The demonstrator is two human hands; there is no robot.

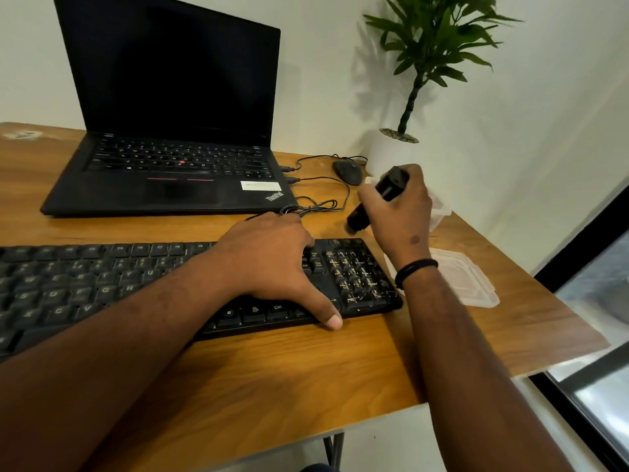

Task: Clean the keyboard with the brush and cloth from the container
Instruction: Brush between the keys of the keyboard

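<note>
A wooden table (306,373) is standing against a pale wall. Lying on it are an open black laptop (170,172), a black keyboard (102,287) nearer the front edge, a wired mouse (348,172), a white plant pot (388,155), a clear plastic container (440,212) and its lid (466,281).

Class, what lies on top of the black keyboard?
The left hand rests flat on the keyboard, thumb over its front edge. The keys beneath the hand and forearm are covered, so unseen.

head view, looking forward and down, close over desk (306,376)
</note>
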